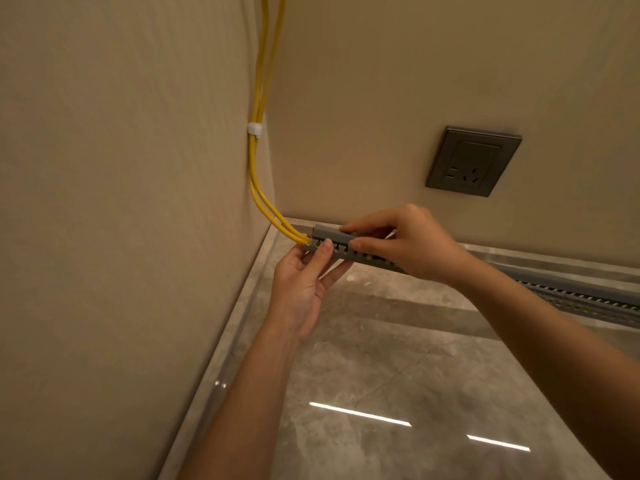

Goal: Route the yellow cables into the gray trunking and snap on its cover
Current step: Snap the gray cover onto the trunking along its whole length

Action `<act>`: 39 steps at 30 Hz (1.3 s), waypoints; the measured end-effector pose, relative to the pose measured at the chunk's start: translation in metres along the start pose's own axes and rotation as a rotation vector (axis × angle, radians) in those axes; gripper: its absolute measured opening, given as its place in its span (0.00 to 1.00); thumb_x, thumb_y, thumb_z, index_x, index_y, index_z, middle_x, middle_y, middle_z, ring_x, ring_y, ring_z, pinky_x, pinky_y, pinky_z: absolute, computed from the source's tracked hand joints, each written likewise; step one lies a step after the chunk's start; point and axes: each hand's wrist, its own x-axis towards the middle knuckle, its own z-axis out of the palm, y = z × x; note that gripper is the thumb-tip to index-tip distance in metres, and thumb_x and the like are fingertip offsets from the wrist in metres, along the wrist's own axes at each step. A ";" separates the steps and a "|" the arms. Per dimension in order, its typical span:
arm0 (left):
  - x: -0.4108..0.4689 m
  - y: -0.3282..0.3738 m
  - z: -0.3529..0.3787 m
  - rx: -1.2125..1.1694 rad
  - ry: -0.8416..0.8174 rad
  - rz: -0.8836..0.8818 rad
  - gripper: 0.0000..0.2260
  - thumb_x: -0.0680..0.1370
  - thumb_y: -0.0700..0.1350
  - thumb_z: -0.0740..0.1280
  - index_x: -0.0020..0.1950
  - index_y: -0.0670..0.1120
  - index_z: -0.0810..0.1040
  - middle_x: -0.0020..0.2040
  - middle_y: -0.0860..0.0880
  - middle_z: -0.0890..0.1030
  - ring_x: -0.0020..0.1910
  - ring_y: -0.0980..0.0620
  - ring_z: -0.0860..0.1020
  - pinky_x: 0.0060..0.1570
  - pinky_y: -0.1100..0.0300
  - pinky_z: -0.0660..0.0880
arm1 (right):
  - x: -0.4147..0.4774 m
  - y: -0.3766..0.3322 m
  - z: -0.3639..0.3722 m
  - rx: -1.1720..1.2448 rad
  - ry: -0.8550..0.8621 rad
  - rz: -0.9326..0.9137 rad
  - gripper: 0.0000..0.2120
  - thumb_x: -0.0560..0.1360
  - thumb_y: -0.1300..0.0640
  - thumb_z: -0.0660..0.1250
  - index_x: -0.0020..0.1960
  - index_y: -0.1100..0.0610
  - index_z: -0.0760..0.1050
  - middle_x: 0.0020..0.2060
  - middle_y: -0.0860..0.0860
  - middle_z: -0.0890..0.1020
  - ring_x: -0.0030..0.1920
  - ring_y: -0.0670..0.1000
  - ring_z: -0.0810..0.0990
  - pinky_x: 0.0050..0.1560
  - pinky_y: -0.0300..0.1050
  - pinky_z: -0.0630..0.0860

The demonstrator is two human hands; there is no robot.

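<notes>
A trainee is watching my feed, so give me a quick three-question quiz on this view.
1. True or false: the yellow cables enter the gray trunking at the end the left hand holds.
2. What pins the cables in the corner? A) tape B) white clip C) nail
3. Fill in: the dark plate above the right hand is a ____.
Key: 1 true; 2 B; 3 socket.

glossy grey-brown marble-look tiled floor (398,358), meeting two beige walls at a corner. paler polished stone border strip (239,323) runs along the left wall's foot. long grey slotted plastic trunking (581,296) lies along the back wall's foot. cannot tell whether its corner end touches the floor. two bright white light reflections (360,414) on the tiles.
</notes>
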 end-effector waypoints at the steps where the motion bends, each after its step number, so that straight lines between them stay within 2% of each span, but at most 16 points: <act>1: 0.000 0.000 0.000 -0.004 -0.005 0.002 0.10 0.73 0.39 0.65 0.52 0.39 0.76 0.51 0.40 0.81 0.49 0.48 0.81 0.46 0.58 0.79 | 0.001 0.000 0.000 0.032 -0.004 0.008 0.13 0.72 0.54 0.70 0.56 0.49 0.80 0.47 0.46 0.84 0.40 0.34 0.78 0.41 0.25 0.72; 4: 0.002 0.000 -0.001 -0.018 -0.010 -0.003 0.12 0.70 0.40 0.66 0.52 0.39 0.76 0.50 0.41 0.81 0.49 0.49 0.81 0.46 0.57 0.79 | 0.001 0.000 0.000 0.089 0.002 0.023 0.12 0.72 0.55 0.70 0.56 0.50 0.81 0.46 0.46 0.84 0.39 0.32 0.78 0.41 0.26 0.72; 10: 0.004 -0.002 -0.003 -0.022 -0.017 -0.002 0.11 0.70 0.40 0.66 0.52 0.40 0.77 0.49 0.43 0.82 0.49 0.51 0.82 0.47 0.57 0.80 | 0.004 -0.001 0.001 0.098 0.015 0.037 0.12 0.72 0.55 0.71 0.55 0.51 0.81 0.45 0.46 0.84 0.40 0.36 0.79 0.41 0.28 0.73; 16: 0.006 -0.002 -0.003 -0.006 -0.005 -0.006 0.06 0.74 0.37 0.64 0.50 0.41 0.77 0.47 0.45 0.83 0.48 0.51 0.82 0.46 0.56 0.80 | 0.005 0.000 0.004 0.054 0.025 0.026 0.11 0.73 0.55 0.70 0.55 0.51 0.81 0.46 0.45 0.84 0.40 0.37 0.78 0.40 0.27 0.72; 18: 0.006 -0.003 -0.005 0.014 0.015 -0.005 0.05 0.76 0.37 0.63 0.50 0.41 0.77 0.47 0.45 0.83 0.48 0.51 0.82 0.46 0.56 0.80 | 0.002 0.001 0.008 -0.007 0.044 0.006 0.12 0.73 0.54 0.70 0.57 0.50 0.80 0.48 0.45 0.83 0.43 0.38 0.78 0.43 0.30 0.72; 20: 0.007 -0.005 -0.004 0.047 0.041 0.001 0.05 0.77 0.38 0.63 0.51 0.41 0.77 0.47 0.44 0.82 0.47 0.51 0.81 0.45 0.58 0.80 | -0.004 0.002 0.013 -0.160 0.091 -0.090 0.16 0.72 0.52 0.71 0.59 0.52 0.79 0.49 0.48 0.83 0.46 0.45 0.78 0.46 0.38 0.74; 22: 0.007 -0.007 -0.003 0.067 0.075 0.006 0.05 0.77 0.38 0.63 0.51 0.41 0.77 0.48 0.43 0.81 0.47 0.50 0.81 0.43 0.59 0.80 | -0.010 0.004 0.023 -0.383 0.171 -0.237 0.20 0.68 0.52 0.74 0.58 0.57 0.79 0.47 0.52 0.82 0.47 0.53 0.78 0.42 0.48 0.77; 23: 0.008 -0.008 -0.002 0.067 0.087 0.010 0.05 0.77 0.38 0.63 0.52 0.41 0.77 0.48 0.43 0.81 0.48 0.50 0.81 0.45 0.59 0.80 | -0.012 0.004 0.027 -0.482 0.224 -0.282 0.20 0.66 0.53 0.76 0.56 0.58 0.80 0.45 0.54 0.81 0.45 0.55 0.78 0.38 0.48 0.77; 25: 0.008 -0.009 -0.001 0.065 0.090 0.016 0.05 0.78 0.38 0.63 0.52 0.40 0.77 0.49 0.42 0.81 0.50 0.49 0.81 0.49 0.56 0.80 | -0.012 0.002 0.034 -0.614 0.321 -0.303 0.17 0.64 0.58 0.77 0.51 0.60 0.80 0.39 0.55 0.81 0.39 0.56 0.78 0.31 0.45 0.73; 28: 0.007 -0.009 -0.001 0.075 0.092 0.020 0.06 0.78 0.38 0.62 0.52 0.40 0.77 0.50 0.43 0.81 0.51 0.49 0.80 0.52 0.55 0.79 | -0.007 -0.004 0.039 -0.724 0.366 -0.292 0.10 0.64 0.59 0.77 0.44 0.59 0.80 0.34 0.53 0.80 0.33 0.55 0.77 0.25 0.42 0.68; 34: 0.005 -0.007 0.000 0.092 0.098 -0.003 0.07 0.79 0.39 0.61 0.52 0.41 0.77 0.47 0.46 0.82 0.50 0.50 0.81 0.52 0.56 0.79 | -0.002 -0.007 0.042 -0.764 0.365 -0.278 0.10 0.59 0.62 0.77 0.38 0.58 0.78 0.30 0.52 0.79 0.30 0.54 0.77 0.24 0.39 0.62; 37: 0.002 -0.006 0.009 0.063 0.261 -0.096 0.08 0.78 0.45 0.64 0.48 0.41 0.78 0.45 0.43 0.82 0.46 0.49 0.81 0.49 0.53 0.79 | -0.003 -0.001 0.049 -0.794 0.346 -0.285 0.11 0.58 0.61 0.77 0.36 0.57 0.78 0.29 0.51 0.78 0.29 0.54 0.77 0.23 0.38 0.61; 39: 0.002 -0.004 0.013 0.158 0.383 -0.170 0.11 0.76 0.49 0.68 0.46 0.41 0.80 0.43 0.41 0.82 0.42 0.47 0.82 0.45 0.52 0.80 | -0.005 0.004 0.056 -0.820 0.327 -0.299 0.11 0.58 0.61 0.77 0.37 0.57 0.78 0.29 0.51 0.79 0.30 0.53 0.77 0.22 0.38 0.62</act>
